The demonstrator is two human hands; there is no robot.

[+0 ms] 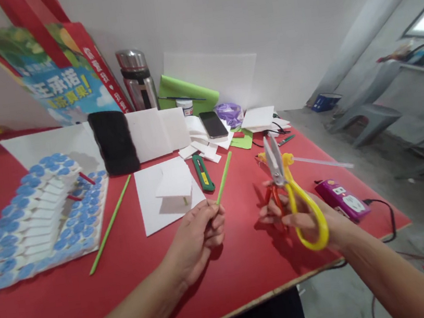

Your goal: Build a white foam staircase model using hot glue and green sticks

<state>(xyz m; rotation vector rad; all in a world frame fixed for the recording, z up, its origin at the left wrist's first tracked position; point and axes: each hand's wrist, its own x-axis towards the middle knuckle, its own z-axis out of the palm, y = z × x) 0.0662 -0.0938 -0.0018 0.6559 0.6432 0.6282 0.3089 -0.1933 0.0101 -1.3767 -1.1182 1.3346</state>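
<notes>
Between the thumb and fingers of my left hand [201, 234] a thin green stick [224, 178] is pinched, pointing up and away. My right hand [299, 215] is wrapped round the handles of scissors [274, 163], one handle yellow and one red-orange, with the blades slightly apart and pointing up. A gap of red tabletop separates the blades from the stick. Beyond my left hand lies a white board [152, 209] carrying a raised white piece [175, 179] on a short post. A green utility knife [203, 173] rests beside that board.
At left stands a white stair model [43, 225] covered in blue discs, near another green stick [110, 223]. Phones [114, 141], a thermos [138, 80] and a shopping bag [62, 75] line the back. A glue gun [286, 159] and purple power strip [343, 198] lie right, near the table edge.
</notes>
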